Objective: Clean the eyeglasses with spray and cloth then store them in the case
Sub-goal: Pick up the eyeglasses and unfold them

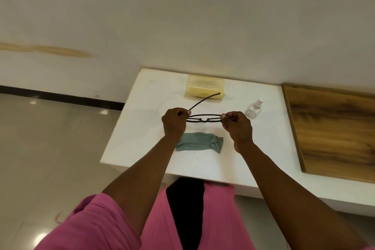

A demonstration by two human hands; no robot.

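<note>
Black-framed eyeglasses (204,118) hang above the white table (150,128), held at both ends. My left hand (174,121) grips the left hinge, and that temple arm sticks out toward the case. My right hand (236,126) pinches the right end of the frame. A blue-grey cloth (197,142) lies crumpled on the table just below the glasses. The yellow translucent case (205,86) sits closed at the far edge. A small clear spray bottle (253,108) lies on the table to the right of my right hand.
A wooden board (332,128) lies on the table's right part, close to the bottle. A wall runs right behind the table. Tiled floor spreads to the left. My pink-clothed lap is under the near table edge.
</note>
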